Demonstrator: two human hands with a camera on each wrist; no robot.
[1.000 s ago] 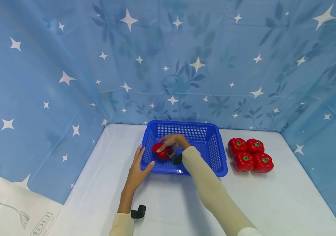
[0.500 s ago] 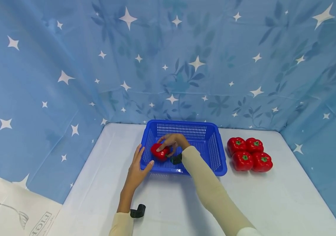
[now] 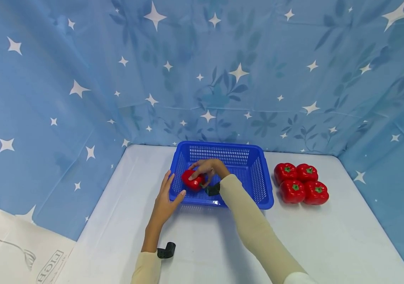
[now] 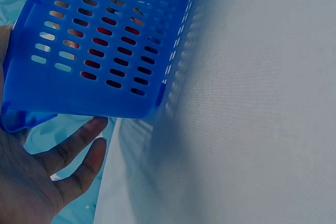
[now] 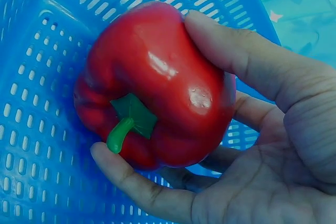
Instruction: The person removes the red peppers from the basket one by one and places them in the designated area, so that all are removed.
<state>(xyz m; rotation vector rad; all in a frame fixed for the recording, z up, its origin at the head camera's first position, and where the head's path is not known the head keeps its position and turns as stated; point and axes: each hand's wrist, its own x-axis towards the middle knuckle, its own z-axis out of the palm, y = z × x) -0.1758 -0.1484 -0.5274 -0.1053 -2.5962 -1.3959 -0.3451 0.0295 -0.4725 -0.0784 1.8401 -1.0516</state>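
My right hand (image 3: 204, 170) reaches into a blue plastic basket (image 3: 266, 193) and holds a red bell pepper (image 5: 157, 82) near the basket's left end. In the right wrist view the thumb lies over the pepper's side and the other fingers curl beneath it, one fingertip beside the green stem (image 5: 122, 134). My left hand (image 3: 163, 203) is at the basket's front left corner, fingers spread along the left rim and thumb at the front rim. The left wrist view shows two of its fingers (image 4: 84, 169) extended near the basket's perforated wall (image 4: 105, 51).
Several red bell peppers (image 3: 300, 184) stand in a tight group on the white table (image 3: 202, 244), right of the basket. A blue curtain with white stars (image 3: 223, 71) rises behind the table and along both sides.
Inside the basket, the pepper has shifted slightly left and tilted in my right hand. My left hand stays at the corner. The head view has shifted a little.
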